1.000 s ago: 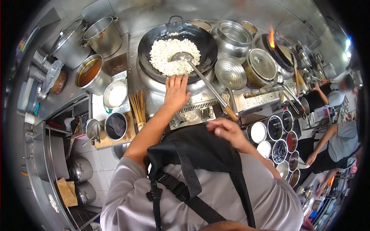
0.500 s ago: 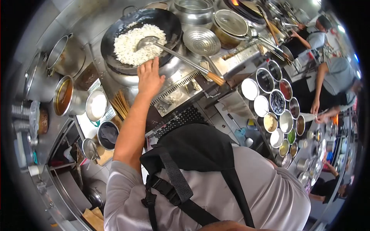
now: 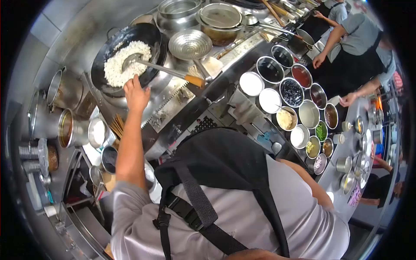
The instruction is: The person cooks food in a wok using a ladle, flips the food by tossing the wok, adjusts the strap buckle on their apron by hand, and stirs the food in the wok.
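My left hand (image 3: 136,94) reaches to the near edge of a black wok (image 3: 155,37), fingers stretched and thumb apart. It is close to the white rice (image 3: 116,69) heaped inside; whether the fingertips touch the rim or the rice I cannot tell. A ladle (image 3: 167,70) with a wooden grip lies bowl-down in the rice, its handle jutting over the near rim to the right of my hand. Of my right arm (image 3: 305,180), a bare stretch shows beside the grey shirt; my right hand is out of sight.
A perforated strainer (image 3: 190,44) lies right of the wok. Round tubs of sauces and ingredients, including black sauce (image 3: 271,69) and chopped greens (image 3: 320,131), stand to the right. Co-workers (image 3: 362,47) stand beyond them. Metal pots (image 3: 65,93) line the left.
The view has swung, so the wok and my left hand sit further left in it. My right arm has come into sight. The ladle still rests in the rice.
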The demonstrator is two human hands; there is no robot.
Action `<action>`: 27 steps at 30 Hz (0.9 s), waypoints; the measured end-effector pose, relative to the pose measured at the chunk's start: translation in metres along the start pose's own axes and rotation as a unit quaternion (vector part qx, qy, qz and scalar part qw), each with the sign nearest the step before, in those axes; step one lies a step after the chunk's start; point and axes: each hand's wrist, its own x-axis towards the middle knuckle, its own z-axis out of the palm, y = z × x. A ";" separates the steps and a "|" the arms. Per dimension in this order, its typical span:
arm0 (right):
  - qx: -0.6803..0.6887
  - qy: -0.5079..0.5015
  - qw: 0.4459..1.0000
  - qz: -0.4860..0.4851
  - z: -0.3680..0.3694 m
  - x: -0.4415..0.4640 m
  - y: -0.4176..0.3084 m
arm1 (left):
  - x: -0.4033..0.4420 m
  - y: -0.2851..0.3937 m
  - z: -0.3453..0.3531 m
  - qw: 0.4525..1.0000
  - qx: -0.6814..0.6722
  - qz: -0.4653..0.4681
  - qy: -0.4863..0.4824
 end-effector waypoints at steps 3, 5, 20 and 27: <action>0.025 -0.065 0.998 -0.008 -0.024 -0.050 -0.033 | 0.003 -0.003 -0.003 0.999 0.030 0.006 -0.039; -0.128 -0.108 0.984 0.063 -0.041 -0.046 -0.040 | 0.007 -0.004 -0.002 0.998 0.050 0.002 -0.035; 0.195 -0.171 0.965 -0.036 0.006 0.112 -0.030 | 0.004 0.006 -0.005 0.994 0.075 -0.024 -0.078; 0.006 -0.184 0.983 -0.010 0.035 0.168 -0.060 | 0.010 0.010 -0.031 0.978 0.096 -0.071 -0.172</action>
